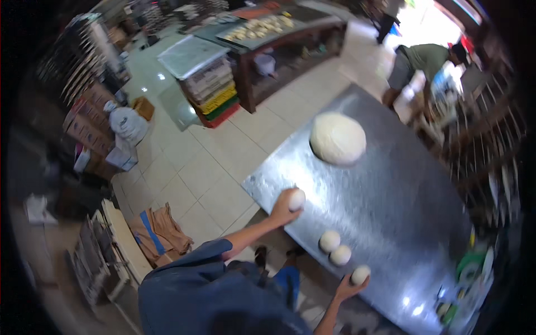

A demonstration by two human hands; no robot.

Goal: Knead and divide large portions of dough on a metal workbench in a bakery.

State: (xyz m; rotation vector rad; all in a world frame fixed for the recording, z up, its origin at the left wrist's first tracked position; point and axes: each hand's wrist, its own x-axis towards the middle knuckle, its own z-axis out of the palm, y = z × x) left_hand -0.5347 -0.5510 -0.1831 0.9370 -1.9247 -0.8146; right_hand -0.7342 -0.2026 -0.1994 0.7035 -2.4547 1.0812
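Observation:
My left hand [283, 209] is closed around a round white dough ball [297, 200] at the near left edge of the metal table [402, 190]. Over the near edge, further right, my right hand [347, 289] cups a second dough ball [360, 274], its fingers curled about the underside. Two more dough balls, one pale [329, 240] and one just beside it [340, 255], rest touching on the tabletop between my hands. Toward the far end sits a large smooth mound of dough [338, 138].
Stacked crates [215, 92] stand across the tiled floor, beside another table [318, 30] bearing many dough pieces [259, 28]. A person [421, 67] bends near a rack [491, 139] at far right. Green and white packages [472, 271] lie on the right end. Brown paper sacks [162, 231] are at left.

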